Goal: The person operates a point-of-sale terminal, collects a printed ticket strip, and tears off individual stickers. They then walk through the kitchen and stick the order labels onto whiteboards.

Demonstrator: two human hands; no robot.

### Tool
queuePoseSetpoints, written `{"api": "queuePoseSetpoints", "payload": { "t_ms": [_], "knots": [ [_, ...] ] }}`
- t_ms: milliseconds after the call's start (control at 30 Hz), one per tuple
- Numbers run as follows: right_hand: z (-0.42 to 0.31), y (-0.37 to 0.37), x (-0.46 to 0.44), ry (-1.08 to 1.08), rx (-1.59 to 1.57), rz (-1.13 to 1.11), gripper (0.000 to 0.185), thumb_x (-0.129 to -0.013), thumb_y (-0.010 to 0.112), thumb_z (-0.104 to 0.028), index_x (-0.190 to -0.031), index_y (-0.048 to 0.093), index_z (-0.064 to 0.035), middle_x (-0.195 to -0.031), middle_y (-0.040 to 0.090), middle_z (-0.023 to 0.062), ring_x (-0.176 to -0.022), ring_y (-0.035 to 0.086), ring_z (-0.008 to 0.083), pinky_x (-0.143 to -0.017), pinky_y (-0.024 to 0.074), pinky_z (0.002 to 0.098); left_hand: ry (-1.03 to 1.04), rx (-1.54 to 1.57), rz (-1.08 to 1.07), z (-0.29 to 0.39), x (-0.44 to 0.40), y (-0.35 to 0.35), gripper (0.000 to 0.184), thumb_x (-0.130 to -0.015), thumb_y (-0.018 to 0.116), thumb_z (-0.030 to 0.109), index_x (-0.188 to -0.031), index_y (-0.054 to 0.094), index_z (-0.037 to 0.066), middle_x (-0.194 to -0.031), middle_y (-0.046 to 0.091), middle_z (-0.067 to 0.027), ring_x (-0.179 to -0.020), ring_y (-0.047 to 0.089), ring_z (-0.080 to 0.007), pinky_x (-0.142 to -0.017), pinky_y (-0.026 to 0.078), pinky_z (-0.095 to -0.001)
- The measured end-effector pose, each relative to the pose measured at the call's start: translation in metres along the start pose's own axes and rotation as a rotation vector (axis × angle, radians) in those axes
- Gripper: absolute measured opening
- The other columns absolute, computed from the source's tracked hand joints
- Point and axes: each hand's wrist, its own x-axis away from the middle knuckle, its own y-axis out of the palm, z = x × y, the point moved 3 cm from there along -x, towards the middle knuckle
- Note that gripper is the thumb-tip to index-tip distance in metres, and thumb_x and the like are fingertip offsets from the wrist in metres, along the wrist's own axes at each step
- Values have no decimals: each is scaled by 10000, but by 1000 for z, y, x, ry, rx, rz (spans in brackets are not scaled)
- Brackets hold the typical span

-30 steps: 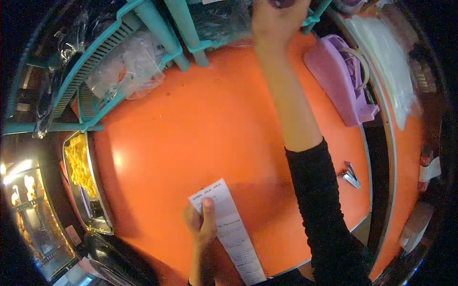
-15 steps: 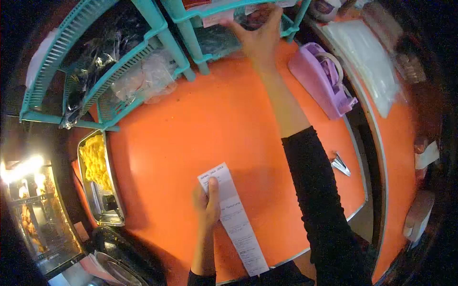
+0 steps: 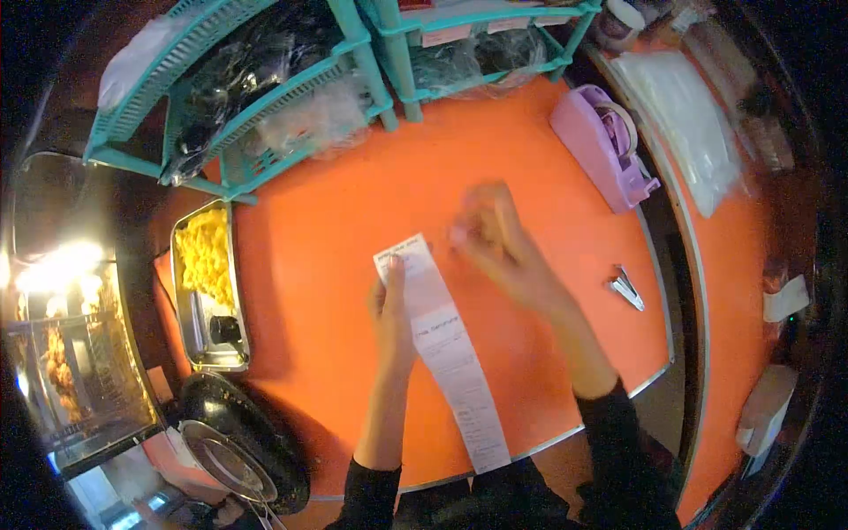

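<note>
A long printed paper strip (image 3: 442,340) hangs over the orange tabletop, its upper end pinched between the thumb and fingers of my left hand (image 3: 391,305). To the right of the strip's top, my right hand (image 3: 495,234) is raised above the table with fingers curled together. Motion blurs its fingertips, and what they hold, if anything, cannot be made out. A metal stapler-like tool (image 3: 625,288) lies on the table at the right. Beyond it stands a purple tape dispenser (image 3: 596,146) with a roll in it.
Teal racks (image 3: 402,75) with plastic bags stand at the back. At the left are a metal tray (image 3: 243,331) of yellow food, a lit glass case (image 3: 79,353) and a black pan (image 3: 287,450) with a strainer. White plastic bags (image 3: 693,132) lie at the right.
My right hand has come down from the back rack to beside the paper, its fingers now curled. My left hand still holds the strip, now higher in view. The camera view has shifted.
</note>
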Motion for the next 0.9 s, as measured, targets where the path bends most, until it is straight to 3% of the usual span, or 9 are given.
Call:
{"api": "queuePoseSetpoints", "payload": {
  "t_ms": [267,333,400,467,533,600,667,733,900],
  "knots": [
    [-3,23,44,-77,23,177,192,-850,641,-52,-993,513,-46,-870,584,39,-722,576,104,-653,470,245,-37,4,-143,15,17,19,371,-959,530,328,-1094,626,-5,-1003,658,-56,-862,618,-135,-727,512,-278],
    [-1,23,46,-99,85,216,132,-852,637,-49,-947,546,-40,-856,586,41,-687,572,105,-642,473,248,224,-47,-137,20,24,23,244,-932,599,214,-1026,624,-9,-954,653,-69,-881,615,-120,-772,502,-266],
    [0,19,48,-108,120,329,39,-854,630,-41,-891,620,-51,-888,587,49,-683,564,114,-602,452,237,257,-63,-81,20,31,23,203,-909,623,156,-1028,623,-9,-961,653,-74,-894,610,-117,-796,495,-270],
    [-9,19,49,-169,234,357,61,-838,648,-57,-898,646,-65,-910,588,42,-711,564,127,-615,442,249,287,-81,-28,21,38,27,179,-887,646,98,-1030,622,-8,-969,653,-79,-907,605,-115,-819,489,-274],
    [-22,17,49,-231,345,383,84,-822,666,-72,-905,672,-79,-931,588,34,-738,564,140,-627,432,261,324,-64,76,21,43,29,95,-846,669,28,-935,641,12,-881,658,-47,-804,609,-114,-757,493,-248],
    [-36,18,49,-443,624,317,139,-772,703,-110,-910,691,-97,-969,590,19,-825,568,183,-699,428,313,370,-151,72,21,45,29,112,-828,660,-16,-936,638,3,-862,654,-47,-812,613,-120,-753,501,-249],
    [-34,17,49,-456,642,257,179,-748,720,-125,-923,692,-104,-974,597,18,-856,568,199,-739,424,335,412,-241,66,18,44,26,139,-810,652,-60,-937,634,-6,-842,649,-47,-820,617,-126,-749,509,-251],
    [-31,13,48,-466,664,203,219,-723,737,-140,-935,692,-111,-979,604,18,-887,568,216,-779,420,357,609,-421,-10,15,42,26,185,-784,616,-129,-940,626,-29,-863,645,-72,-828,627,-141,-760,530,-265],
    [-34,4,47,-508,545,111,265,-706,747,-104,-961,678,-109,-988,630,47,-877,602,238,-740,483,362,615,-410,-105,23,50,33,235,-759,664,-123,-970,643,-21,-871,647,-98,-828,651,-157,-744,538,-275]
  ]
}}
